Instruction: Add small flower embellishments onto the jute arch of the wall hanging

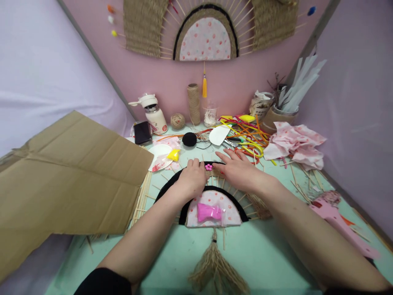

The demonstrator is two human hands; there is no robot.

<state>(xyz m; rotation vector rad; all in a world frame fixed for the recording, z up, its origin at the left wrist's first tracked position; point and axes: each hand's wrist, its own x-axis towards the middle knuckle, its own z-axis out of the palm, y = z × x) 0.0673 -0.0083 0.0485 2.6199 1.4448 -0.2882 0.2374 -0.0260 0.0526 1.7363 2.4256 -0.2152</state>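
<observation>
A half-round woven fan [172, 182] with a black rim and thin stick ribs lies on the table in front of me. On its top rim sits a small pink clay flower [208, 167]. My left hand [193, 180] is at the rim just left of the flower, its fingers bent and pressed together on the fan. My right hand [238, 168] lies over the rim on the right with fingers spread, the index fingertip beside the flower. A packet of pink clay [208, 212] rests on the fan's dotted cloth centre [192, 215]. A twine tassel [215, 264] hangs from the lower edge.
Folded cardboard [76, 176] covers the left side. Behind the fan lie a yellow clay packet [174, 155], a black ball [189, 139], scissors [251, 149] and coloured pipe cleaners [241, 130]. A pink glue gun [340, 229] lies right. Another fan [205, 37] hangs on the wall.
</observation>
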